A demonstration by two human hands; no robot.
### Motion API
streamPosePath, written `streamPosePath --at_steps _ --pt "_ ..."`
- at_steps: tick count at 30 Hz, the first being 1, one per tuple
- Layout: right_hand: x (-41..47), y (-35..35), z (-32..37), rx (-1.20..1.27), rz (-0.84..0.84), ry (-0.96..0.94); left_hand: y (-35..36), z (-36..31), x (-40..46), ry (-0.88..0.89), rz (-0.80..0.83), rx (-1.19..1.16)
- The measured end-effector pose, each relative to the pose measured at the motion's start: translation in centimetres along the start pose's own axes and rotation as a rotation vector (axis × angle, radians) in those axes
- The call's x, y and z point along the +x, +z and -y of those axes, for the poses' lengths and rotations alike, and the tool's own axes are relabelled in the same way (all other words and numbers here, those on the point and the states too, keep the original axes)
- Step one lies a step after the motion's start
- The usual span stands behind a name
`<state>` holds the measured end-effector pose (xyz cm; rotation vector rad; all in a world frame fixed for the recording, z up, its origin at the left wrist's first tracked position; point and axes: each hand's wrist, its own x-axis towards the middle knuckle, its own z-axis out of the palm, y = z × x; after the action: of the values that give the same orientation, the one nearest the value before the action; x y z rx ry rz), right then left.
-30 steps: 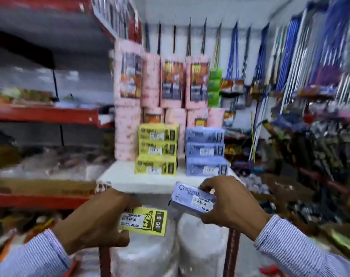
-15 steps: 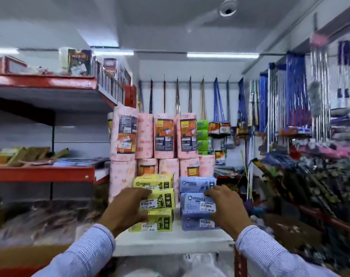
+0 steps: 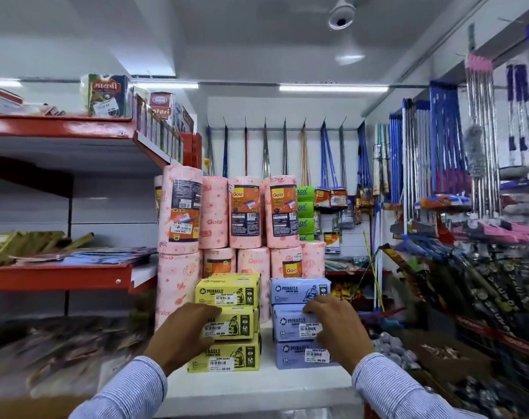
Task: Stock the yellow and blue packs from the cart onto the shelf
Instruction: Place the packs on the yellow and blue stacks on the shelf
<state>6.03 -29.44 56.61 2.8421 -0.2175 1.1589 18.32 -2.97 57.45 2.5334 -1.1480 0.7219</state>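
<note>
On the white shelf (image 3: 257, 385), your left hand (image 3: 181, 334) and right hand (image 3: 335, 325) press flat, fingers spread, against 2 stacks (image 3: 228, 322); a shove could topple either.

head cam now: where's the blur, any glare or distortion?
Head view: centre sharp, labels on the yellow packs and blue packs readable; lower left and right edges smeared; ceiling tube light blown out; wide-angle bowing on the red shelf.

bright, even light falls from ceiling tube lights (image 3: 332, 88); the centre is sharp, the lower corners smear with blur, and shelf lines bow at the edges.
</note>
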Motion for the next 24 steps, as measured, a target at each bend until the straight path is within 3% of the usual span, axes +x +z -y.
streamPosePath --at_steps 13,24 --pt "0.2 0.5 0.1 -0.074 0.084 -0.038 0.4 -0.1 0.1 -0.020 0.057 -0.064" --pt "-1.0 1.4 0.3 -0.068 0.003 -0.035 2.5 0.4 0.1 -0.028 0.008 -0.064"
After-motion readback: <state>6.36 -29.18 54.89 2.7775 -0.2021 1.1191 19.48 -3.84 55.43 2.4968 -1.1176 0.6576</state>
